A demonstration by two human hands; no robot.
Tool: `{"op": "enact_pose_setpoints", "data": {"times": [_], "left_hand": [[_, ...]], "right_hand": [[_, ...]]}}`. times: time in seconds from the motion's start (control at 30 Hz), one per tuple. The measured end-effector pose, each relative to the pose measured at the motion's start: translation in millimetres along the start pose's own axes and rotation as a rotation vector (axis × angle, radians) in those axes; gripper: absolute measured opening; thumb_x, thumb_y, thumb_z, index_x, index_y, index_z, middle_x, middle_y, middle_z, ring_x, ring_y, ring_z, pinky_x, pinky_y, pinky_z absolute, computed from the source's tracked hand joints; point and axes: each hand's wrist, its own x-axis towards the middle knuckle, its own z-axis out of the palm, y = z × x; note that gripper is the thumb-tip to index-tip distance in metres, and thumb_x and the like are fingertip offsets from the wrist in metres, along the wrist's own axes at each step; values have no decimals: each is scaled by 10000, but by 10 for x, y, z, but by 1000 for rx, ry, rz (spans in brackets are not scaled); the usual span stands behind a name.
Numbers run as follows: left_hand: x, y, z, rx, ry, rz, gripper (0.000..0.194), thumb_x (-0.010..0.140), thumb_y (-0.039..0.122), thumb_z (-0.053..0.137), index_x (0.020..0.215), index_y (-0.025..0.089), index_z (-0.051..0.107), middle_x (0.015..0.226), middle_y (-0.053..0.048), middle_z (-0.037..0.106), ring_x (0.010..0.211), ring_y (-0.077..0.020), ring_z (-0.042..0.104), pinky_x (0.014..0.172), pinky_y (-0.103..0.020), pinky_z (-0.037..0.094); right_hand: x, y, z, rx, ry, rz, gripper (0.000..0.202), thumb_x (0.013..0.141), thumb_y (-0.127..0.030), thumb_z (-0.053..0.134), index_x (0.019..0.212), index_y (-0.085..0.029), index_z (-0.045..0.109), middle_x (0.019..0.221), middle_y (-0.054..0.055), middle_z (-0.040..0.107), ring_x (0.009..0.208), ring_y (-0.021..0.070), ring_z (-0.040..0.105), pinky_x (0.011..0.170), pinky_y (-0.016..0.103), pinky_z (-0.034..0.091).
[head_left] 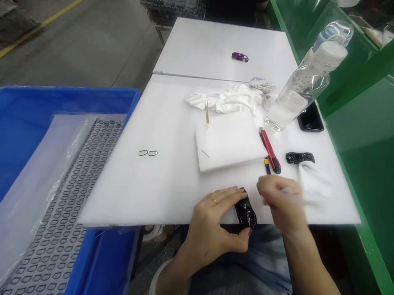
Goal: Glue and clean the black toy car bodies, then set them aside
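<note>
My left hand (217, 223) grips a glossy black car-shaped piece (245, 211) between thumb and fingers at the table's front edge. To its right, my right hand (282, 198) is raised and blurred, its fingers curled round a pale thing I cannot make out. A white cloth (314, 178) lies just beyond that hand. Behind the cloth sits a second black car-shaped piece (300, 157). A red cutter (270, 150) and a short yellow and black tool (267, 165) lie beside a white foam block (230, 140).
A clear bottle (297, 91), a phone (311, 118) and a crumpled white cloth (229, 98) are farther back. Two small black outlines (148, 153) lie at the left. A blue bin (71, 89) holds patterned sheets. A green partition (372, 130) borders the right.
</note>
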Motion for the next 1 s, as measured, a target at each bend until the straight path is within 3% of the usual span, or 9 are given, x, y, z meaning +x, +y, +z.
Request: {"op": "enact_pose_setpoints", "data": {"times": [0.07, 0.13, 0.2, 0.27, 0.43, 0.7, 1.0], "left_hand": [[-6, 0, 2, -1, 10, 3, 509, 681, 232, 616, 1183, 165, 671, 1193, -75, 716, 1094, -275, 696, 950, -452, 610], [-8, -3, 4, -11, 15, 6, 507, 679, 241, 625, 1178, 161, 672, 1187, -74, 719, 1102, -276, 694, 954, -450, 610], [-3, -10, 5, -19, 13, 9, 507, 685, 254, 636, 1181, 158, 671, 1183, -74, 721, 1104, -279, 694, 950, -454, 612], [3, -17, 6, -18, 13, 12, 498, 695, 265, 644, 1181, 157, 673, 1182, -75, 722, 1103, -281, 695, 945, -458, 614], [8, -22, 8, -17, 20, 16, 482, 699, 269, 654, 1166, 154, 683, 1167, -78, 728, 1092, -278, 700, 946, -443, 615], [18, 3, -2, -30, 22, -2, 485, 694, 263, 680, 1170, 169, 682, 1176, -79, 725, 1090, -292, 701, 958, -450, 613], [21, 10, 1, -43, 20, -18, 472, 700, 258, 692, 1163, 168, 691, 1172, -76, 726, 1098, -285, 697, 964, -445, 609]], "right_hand": [[-13, -104, 9, 198, -49, -40, 407, 935, -493, 628, 646, -229, 514, 526, -47, 369, 518, 126, 334, 546, 303, 307], [-25, -174, 6, 351, -192, -44, 437, 945, -443, 614, 603, -224, 452, 509, -52, 302, 503, 124, 288, 562, 317, 309], [-29, -172, -11, 484, -329, -45, 491, 923, -387, 640, 552, -208, 374, 484, -56, 247, 485, 114, 251, 560, 321, 293], [-29, -103, -39, 610, -379, -61, 512, 903, -375, 651, 544, -201, 329, 466, -63, 202, 474, 106, 216, 552, 321, 271], [-34, 67, -71, 736, -372, -41, 521, 878, -504, 609, 572, -197, 320, 474, -66, 203, 487, 97, 178, 549, 322, 242], [-39, -6, -11, 648, -284, 30, 689, 779, -807, 508, 522, -206, 292, 435, -59, 153, 449, 101, 199, 514, 319, 244], [-74, -5, -29, 562, -252, 25, 700, 791, -835, 445, 525, -208, 283, 443, -56, 153, 440, 103, 214, 516, 326, 285]]}}
